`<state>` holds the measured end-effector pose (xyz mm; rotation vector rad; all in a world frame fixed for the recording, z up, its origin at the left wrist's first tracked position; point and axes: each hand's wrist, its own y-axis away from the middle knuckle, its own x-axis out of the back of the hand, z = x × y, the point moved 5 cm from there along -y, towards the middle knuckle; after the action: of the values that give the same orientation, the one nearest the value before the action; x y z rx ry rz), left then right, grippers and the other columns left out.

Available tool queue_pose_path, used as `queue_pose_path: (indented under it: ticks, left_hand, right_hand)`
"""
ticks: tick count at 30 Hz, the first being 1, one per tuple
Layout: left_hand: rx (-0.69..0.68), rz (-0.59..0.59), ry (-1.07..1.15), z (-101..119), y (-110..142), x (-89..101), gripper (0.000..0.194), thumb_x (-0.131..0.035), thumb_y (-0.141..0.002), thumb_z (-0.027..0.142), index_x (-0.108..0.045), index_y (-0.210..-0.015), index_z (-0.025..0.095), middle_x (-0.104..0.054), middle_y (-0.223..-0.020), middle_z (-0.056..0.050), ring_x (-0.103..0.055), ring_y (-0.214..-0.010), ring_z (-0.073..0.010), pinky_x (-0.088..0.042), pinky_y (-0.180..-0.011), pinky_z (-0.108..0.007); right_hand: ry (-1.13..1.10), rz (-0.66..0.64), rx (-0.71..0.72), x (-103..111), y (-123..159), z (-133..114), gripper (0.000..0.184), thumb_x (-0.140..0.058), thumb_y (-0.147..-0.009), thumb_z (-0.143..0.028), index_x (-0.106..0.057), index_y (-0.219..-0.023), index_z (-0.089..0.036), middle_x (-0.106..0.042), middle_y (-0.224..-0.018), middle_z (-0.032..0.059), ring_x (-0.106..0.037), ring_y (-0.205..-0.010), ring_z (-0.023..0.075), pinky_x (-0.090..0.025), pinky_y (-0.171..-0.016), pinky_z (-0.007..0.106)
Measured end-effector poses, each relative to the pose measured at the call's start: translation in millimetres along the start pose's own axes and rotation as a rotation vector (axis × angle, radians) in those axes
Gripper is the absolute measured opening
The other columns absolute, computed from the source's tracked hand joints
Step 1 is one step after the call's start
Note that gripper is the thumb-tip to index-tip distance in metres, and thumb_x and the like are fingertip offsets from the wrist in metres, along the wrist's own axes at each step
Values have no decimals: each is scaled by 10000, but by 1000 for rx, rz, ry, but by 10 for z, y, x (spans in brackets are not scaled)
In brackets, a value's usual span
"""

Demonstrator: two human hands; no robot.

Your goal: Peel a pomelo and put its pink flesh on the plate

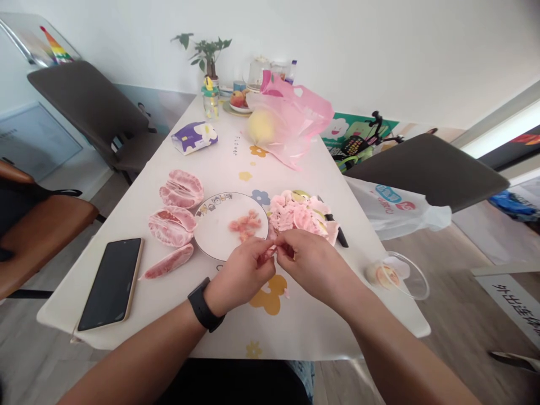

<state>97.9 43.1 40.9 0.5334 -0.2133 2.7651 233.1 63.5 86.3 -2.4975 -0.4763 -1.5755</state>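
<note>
Room: white wall (379, 45) rose behind, a dark chair (426, 169) stood right, wood-look floor below.
Table (312, 332): pale, flower-printed; potted plant (207, 55) sat at the far end – likely leaving my end free.
Pink bag (301, 115): slumped on the far half, round yellow fruit (260, 126) showing through.
Plate (211, 233): lay between pomelo chunks (172, 225) and peel pile (295, 212) – probably for short reach both ways.
Right hand (312, 261): my thumb and fingertips were pinched on a pinkish piece (266, 256).
Left hand (242, 270): my fingers curled, clamped on its other end, seemingly steadying it.
Pulp (245, 224): sat on the plate's right part.
Pinkish piece: hung just beside the plate's near-right edge, mostly hidden.
</note>
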Motion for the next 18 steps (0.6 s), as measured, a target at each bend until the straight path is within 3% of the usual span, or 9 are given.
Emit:
queue_pose_path:
  ticks: [8,14,18]
  left_hand:
    - [-81,116,12,34,15,29,125,-505,-929,123,-599,-906,201,-614,-924,-41,-567,-915,-198,-459,-827,-325]
    - [-127,151,64,54,36,71,150,-497,-917,104,-551,-821,206,-568,-843,-18,-538,-845,-179,-443,-779,-306]
    - [-147,122,116,49,37,64,146,-498,-900,96,-553,-817,204,-538,-822,-5,-521,-821,-165,-419,-758,-292]
  right_hand:
    - [-56,247,39,-25,-28,-83,239,-547,-835,-140,-428,-649,-232,-606,-696,4,-546,-639,161,-361,-562,281]
    - [-261,345,6,9,15,-74,152,-580,-801,-164,-553,-669,-236,-638,-666,-9,-556,-608,157,-417,-543,275]
    - [-326,338,-20,2,46,-47,112,-594,-778,-171,-590,-685,-233,-657,-678,-9,-556,-592,148,-430,-525,264]
